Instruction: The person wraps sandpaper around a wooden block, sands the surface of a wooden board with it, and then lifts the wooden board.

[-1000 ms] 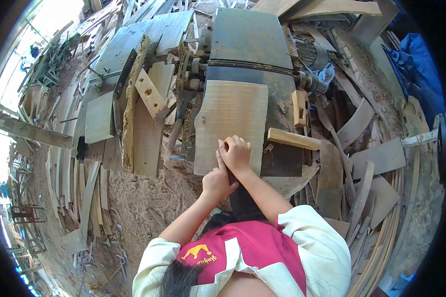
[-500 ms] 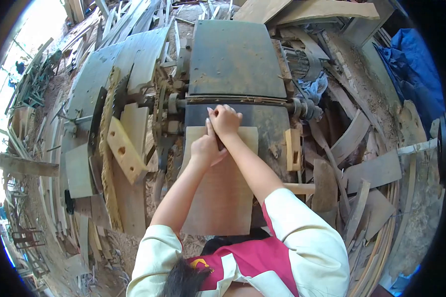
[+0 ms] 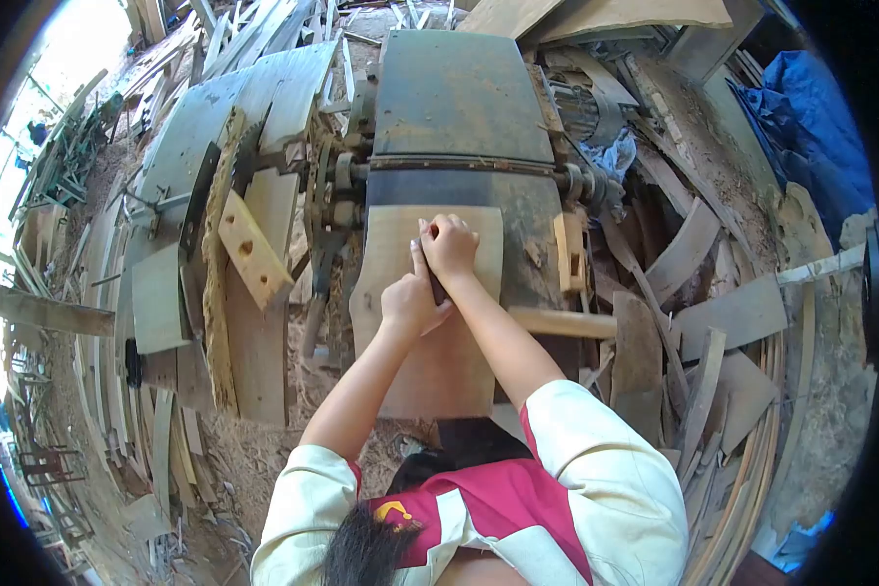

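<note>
A flat wooden board lies on the dark near bed of a machine, just short of the crosswise slot. Over the board's far half, my right hand is closed, its fingers curled down. My left hand is against it, lower and to the left, with the index finger stretched forward and the other fingers folded. Something dark shows between the two hands, too hidden to name. Beyond the slot is the far metal bed.
Left of the bed are a rough-edged plank and a block with holes. A holed wooden block and a wooden bar are at the right. A motor, wood scraps and a blue tarp lie further right.
Both hands have moved from the board's near end, up to its far edge, then slightly back onto its far half. They stay together. The camera view has shifted too.
</note>
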### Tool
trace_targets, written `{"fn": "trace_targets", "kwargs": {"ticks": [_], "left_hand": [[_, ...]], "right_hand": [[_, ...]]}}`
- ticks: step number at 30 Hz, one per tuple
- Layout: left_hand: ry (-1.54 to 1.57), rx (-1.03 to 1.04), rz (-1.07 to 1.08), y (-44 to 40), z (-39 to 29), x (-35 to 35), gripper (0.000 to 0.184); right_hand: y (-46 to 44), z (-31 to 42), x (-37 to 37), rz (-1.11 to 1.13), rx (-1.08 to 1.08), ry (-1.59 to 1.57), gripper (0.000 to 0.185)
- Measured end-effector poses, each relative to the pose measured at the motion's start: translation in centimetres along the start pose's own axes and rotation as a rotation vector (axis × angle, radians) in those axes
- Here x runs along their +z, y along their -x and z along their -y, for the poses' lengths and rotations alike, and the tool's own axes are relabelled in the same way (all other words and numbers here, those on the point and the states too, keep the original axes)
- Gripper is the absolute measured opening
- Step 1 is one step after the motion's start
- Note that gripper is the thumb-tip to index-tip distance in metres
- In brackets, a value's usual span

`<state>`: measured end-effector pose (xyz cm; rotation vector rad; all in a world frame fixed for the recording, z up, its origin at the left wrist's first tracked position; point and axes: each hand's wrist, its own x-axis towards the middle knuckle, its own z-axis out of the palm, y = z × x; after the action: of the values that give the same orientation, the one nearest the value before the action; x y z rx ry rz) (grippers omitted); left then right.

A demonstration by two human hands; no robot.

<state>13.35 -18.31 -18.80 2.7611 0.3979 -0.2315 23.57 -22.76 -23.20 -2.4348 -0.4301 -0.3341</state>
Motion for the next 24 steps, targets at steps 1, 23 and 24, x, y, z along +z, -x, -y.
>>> {"fn": "trace_targets", "kwargs": {"ticks": [1,23,24], "left_hand": [[0.023,0.003,-0.017,2.0,-0.1,0.8,0.106],[0.08,0.027,-0.032,11.5,-3.7,4.5,0.108],[0.088,0.037,-0.016,10.0,-3.7,4.0,0.109]], "right_hand": [[2.0,0.1,-1.0,0.016,0.006,-0.005,0.024],[11.3,-1.9,-6.5,0.108,0.025,-0.058,0.029],[9.9,-1.9,-6.3,0.099,0.045,-0.022,0.029]]}}
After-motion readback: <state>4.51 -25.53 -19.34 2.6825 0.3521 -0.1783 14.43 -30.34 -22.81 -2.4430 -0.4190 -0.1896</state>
